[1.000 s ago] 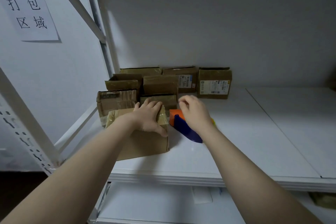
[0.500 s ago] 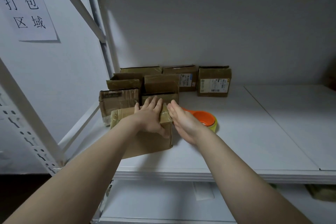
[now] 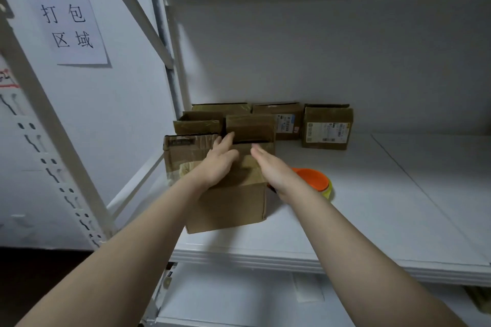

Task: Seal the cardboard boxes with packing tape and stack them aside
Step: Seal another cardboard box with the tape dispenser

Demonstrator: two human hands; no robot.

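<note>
Here, a white metal shelf is seen, set against a plain white wall. The shelf top is smooth and is made of flat boards laid side by side. A thin seam is seen between two of them on the right. A slanted white post with rows of holes is fixed at the left. A paper sign with black hand-written marks is stuck on the side wall by it. A lower shelf is seen under the front edge.

The brown box is stood near the front left of the shelf. The left hand is laid flat on its top, with the fingers straight and close together, and nothing is gripped. The right hand is held on edge by the box's top right side, fingers straight and together. Nothing is held in it, and whether the box is touched cannot be told. An orange tape holder is laid just right of the box, partly hidden by the right wrist. Other boxes are packed in rows behind, at the back left by the wall.
</note>
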